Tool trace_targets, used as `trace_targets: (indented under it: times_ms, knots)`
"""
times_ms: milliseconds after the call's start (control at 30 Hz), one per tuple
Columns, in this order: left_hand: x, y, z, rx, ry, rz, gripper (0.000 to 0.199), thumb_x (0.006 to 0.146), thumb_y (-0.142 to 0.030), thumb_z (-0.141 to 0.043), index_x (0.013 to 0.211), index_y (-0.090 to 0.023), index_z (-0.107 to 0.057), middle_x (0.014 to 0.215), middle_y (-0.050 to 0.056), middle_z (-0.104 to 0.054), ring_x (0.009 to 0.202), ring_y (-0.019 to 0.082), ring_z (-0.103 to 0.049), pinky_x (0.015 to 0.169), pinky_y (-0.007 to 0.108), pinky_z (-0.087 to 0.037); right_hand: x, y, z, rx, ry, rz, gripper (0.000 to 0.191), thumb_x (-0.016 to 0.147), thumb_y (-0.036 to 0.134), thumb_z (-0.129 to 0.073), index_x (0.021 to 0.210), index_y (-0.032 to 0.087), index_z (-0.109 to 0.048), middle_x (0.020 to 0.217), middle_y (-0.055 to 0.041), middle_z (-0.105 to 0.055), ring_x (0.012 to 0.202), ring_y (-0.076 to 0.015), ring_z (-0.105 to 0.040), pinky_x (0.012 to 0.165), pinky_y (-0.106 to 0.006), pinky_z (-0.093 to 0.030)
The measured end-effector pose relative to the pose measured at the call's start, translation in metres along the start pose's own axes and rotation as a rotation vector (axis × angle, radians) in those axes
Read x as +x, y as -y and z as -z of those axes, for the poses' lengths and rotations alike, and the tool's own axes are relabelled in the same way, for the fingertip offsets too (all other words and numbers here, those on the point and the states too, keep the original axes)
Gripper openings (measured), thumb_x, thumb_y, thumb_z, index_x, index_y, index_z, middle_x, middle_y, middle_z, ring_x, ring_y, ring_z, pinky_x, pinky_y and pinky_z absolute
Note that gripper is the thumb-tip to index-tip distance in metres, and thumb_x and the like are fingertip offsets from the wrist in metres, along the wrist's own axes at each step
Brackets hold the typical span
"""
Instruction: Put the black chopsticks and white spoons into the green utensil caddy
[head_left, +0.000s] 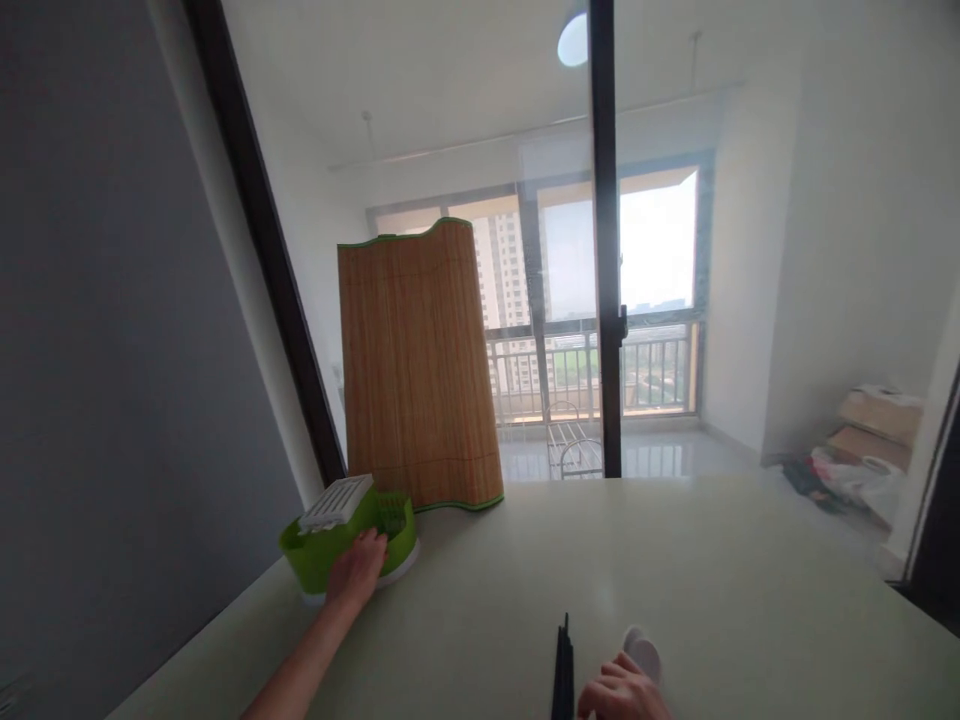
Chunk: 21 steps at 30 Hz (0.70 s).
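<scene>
On the left of the table stands a green plastic utensil holder (319,565) with a white base and a white slotted piece tilted on top. My left hand (360,565) is at its front wall, fingers curled over the rim of the open compartment; the fingertips are partly hidden. At the bottom edge, my right hand (622,692) has curled fingers around a white, rounded thing that looks like a spoon (643,652), mostly covered by the hand. Black chopsticks (562,670) lie just left of that hand, pointing away from me.
Behind the utensil holder a brown bamboo mat (416,370) with green edging stands upright against a glass door with a dark frame (606,250). The pale table (712,570) reaches to the glass. Beyond it are a metal rack (574,450) and piled boxes (877,430).
</scene>
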<state>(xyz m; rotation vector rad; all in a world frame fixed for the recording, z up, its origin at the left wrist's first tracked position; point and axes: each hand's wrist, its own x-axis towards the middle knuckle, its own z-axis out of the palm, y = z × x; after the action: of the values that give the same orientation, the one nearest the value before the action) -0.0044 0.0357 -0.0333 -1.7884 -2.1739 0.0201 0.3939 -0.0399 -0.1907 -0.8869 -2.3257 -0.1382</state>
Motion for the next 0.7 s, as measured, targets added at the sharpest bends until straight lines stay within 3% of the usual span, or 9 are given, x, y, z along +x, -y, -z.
trace_targets:
  times_ms: [167, 333, 467, 700]
  knots:
    - [-0.007, -0.050, 0.018, -0.015, -0.122, -0.148, 0.025, 0.093, -0.013, -0.040, 0.100, -0.021, -0.062, 0.110, -0.001, -0.061, 0.112, 0.019, -0.051, 0.087, 0.022, -0.040, 0.003, 0.008, 0.005, 0.012, 0.071, -0.104, 0.010, 0.076, 0.023, -0.067, 0.067, 0.026, -0.063, 0.064, 0.0080, -0.070, 0.060, -0.0116, -0.063, 0.066, -0.025, -0.040]
    - [-0.012, -0.120, 0.042, -0.078, -0.127, -0.278, 0.019, 0.090, -0.014, -0.049, 0.102, -0.017, -0.063, 0.103, 0.006, -0.065, 0.105, 0.024, -0.057, 0.080, 0.026, -0.045, 0.007, 0.016, 0.014, 0.044, 0.080, -0.179, 0.012, 0.071, 0.016, -0.066, 0.064, 0.026, -0.065, 0.063, 0.0066, -0.071, 0.059, -0.0127, -0.063, 0.067, -0.025, -0.042]
    - [-0.019, -0.191, 0.061, -0.142, -0.121, -0.421, 0.018, 0.087, -0.015, -0.053, 0.099, -0.015, -0.066, 0.099, 0.009, -0.067, 0.099, 0.024, -0.061, 0.077, 0.029, -0.048, 0.002, 0.009, -0.002, 0.049, 0.032, -0.145, 0.011, 0.074, 0.023, -0.066, 0.064, 0.027, -0.065, 0.059, 0.0074, -0.070, 0.056, -0.0121, -0.063, 0.064, -0.025, -0.043]
    - [-0.050, -0.307, 0.085, -0.227, -0.109, -0.598, 0.028, 0.088, -0.007, -0.044, 0.102, -0.014, -0.068, 0.099, 0.013, -0.068, 0.097, 0.024, -0.062, 0.073, 0.031, -0.050, 0.002, -0.006, -0.030, 0.002, -0.041, -0.111, 0.014, 0.067, 0.029, -0.076, 0.055, 0.029, -0.068, 0.050, 0.0068, -0.067, 0.047, -0.0141, -0.060, 0.050, -0.023, -0.042]
